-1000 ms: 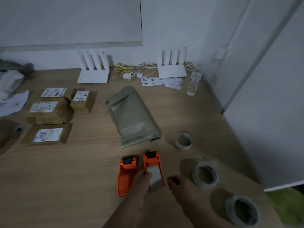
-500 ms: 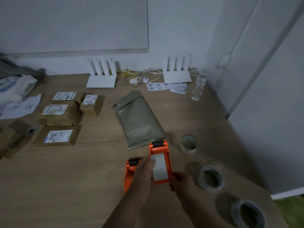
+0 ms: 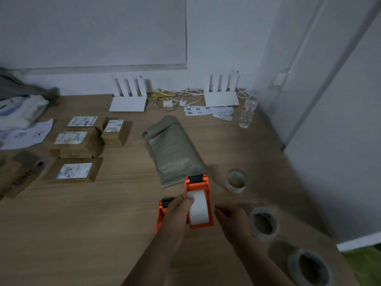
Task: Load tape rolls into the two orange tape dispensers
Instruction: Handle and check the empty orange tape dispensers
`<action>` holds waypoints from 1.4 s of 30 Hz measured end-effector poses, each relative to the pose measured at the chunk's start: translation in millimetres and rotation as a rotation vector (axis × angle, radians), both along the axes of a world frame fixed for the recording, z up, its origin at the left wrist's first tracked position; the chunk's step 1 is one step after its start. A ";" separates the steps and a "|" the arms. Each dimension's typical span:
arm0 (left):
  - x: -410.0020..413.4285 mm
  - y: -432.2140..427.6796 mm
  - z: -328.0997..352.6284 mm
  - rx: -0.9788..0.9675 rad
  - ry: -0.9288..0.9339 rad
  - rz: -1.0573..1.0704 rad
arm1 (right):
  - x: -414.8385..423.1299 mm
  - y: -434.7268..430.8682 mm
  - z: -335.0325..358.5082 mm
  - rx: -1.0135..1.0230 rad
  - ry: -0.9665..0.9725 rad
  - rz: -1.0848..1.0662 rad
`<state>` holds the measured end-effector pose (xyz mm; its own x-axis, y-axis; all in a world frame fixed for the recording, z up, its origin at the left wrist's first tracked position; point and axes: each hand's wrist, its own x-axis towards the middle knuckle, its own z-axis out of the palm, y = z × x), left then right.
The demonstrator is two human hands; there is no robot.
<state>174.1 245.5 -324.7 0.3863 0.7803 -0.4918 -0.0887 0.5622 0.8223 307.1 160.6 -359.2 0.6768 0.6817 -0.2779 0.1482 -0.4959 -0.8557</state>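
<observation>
the wooden table (image 3: 115, 203) is crowded: a folded grey woven sack (image 3: 173, 151) lies in the middle, its near end just behind the raised orange dispenser (image 3: 199, 203), and three tape rolls stand to the right, a small one (image 3: 235, 181) near the sack, a wider one (image 3: 263, 223) just beyond the right hand, and a third (image 3: 308, 267) at the near right edge. on the left sit four brown parcels (image 3: 76, 144) with white shipping labels, barcodes showing but the print too small to read. against the wall are two white routers (image 3: 128, 100) with a tangle of cables (image 3: 175, 98) between them, some paper slips (image 3: 208, 111) with large chinese characters i can't make out for sure, and a clear water bottle (image 3: 247, 113). the left hand (image 3: 177, 215) is curled around the raised dispenser's left side, thumb pressed on the white roll (image 3: 198, 207) seated in it, and it covers most of the second orange dispenser (image 3: 161, 211) lying flat on the table just left of the first. the right hand (image 3: 231, 219) hovers just right of the held dispenser, fingers loosely bent and half open, holding nothing, and i can't tell whether it touches the dispenser.
</observation>
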 end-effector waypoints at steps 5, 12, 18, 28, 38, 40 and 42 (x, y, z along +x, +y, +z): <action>-1.9 -3.3 -2.0 0.021 0.029 -0.062 | -11.4 10.0 40.0 0.250 0.322 0.103; -4.6 -4.9 -4.5 -0.023 0.044 -0.113 | -5.9 7.1 36.3 0.227 0.310 0.193; 4.8 -7.8 -8.6 -0.047 0.084 -0.136 | 26.6 -3.7 34.6 0.166 0.246 0.238; 18.5 0.4 -25.7 -0.094 0.043 -0.098 | 161.8 -2.7 14.6 -0.338 -0.578 0.265; 19.9 -2.3 -35.5 -0.072 0.133 -0.115 | 237.6 30.7 -26.0 -0.559 -0.804 0.574; 19.5 -1.0 -43.1 -0.075 0.136 -0.112 | 243.0 35.0 -40.7 -0.561 -0.799 0.593; 19.5 -0.6 -50.3 -0.086 0.147 -0.105 | 246.4 37.4 -53.0 -0.601 -0.828 0.617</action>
<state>193.6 244.9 -375.0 0.3822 0.6925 -0.6119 0.0920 0.6303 0.7708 553.5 198.1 -412.2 0.4047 0.8647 -0.2974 0.8990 -0.4357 -0.0436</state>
